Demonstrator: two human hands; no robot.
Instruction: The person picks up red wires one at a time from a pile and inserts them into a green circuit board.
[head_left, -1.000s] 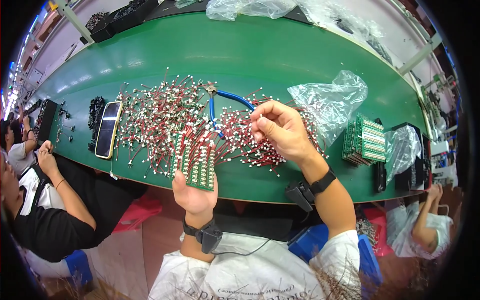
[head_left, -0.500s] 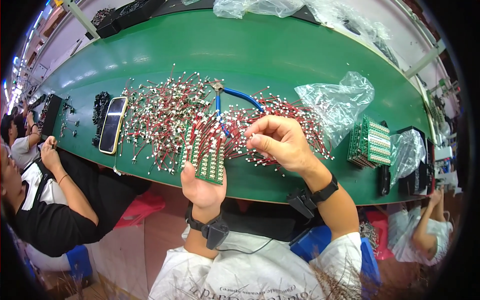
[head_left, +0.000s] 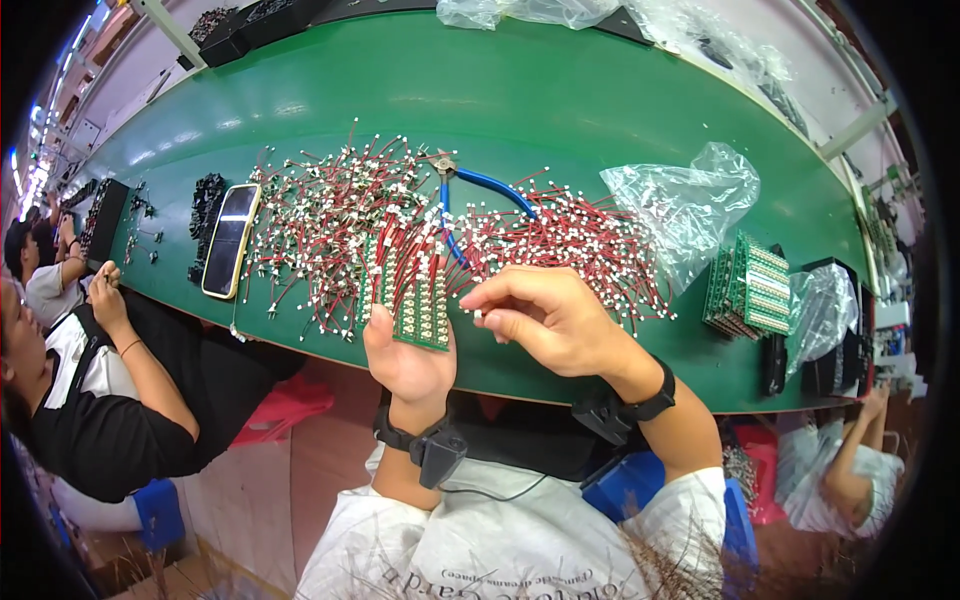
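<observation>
My left hand (head_left: 412, 368) holds a green circuit board panel (head_left: 424, 328) tilted up off the table's near edge, its thumb along one side. Rows of white sockets run over the panel, and red wires with white ends stand out from its upper part. Just right of the panel, my right hand (head_left: 548, 322) is closed in a pinch, thumb against forefinger. A small white connector (head_left: 478, 314) shows at its fingertips; whether a wire trails from it is hidden. Behind both hands lie loose red connector wires (head_left: 335, 205) in a wide heap.
Blue-handled cutters (head_left: 495, 187) lie open amid the wires. A phone (head_left: 230, 242) sits left, beside black parts (head_left: 206, 225). To the right are a clear plastic bag (head_left: 690, 205) and stacked green panels (head_left: 752, 290). A co-worker (head_left: 130, 390) sits at the left.
My right hand has moved left and down, bringing its pinched fingertips close to the panel's right edge. The left hand keeps its hold on the panel. The view has shifted slightly.
</observation>
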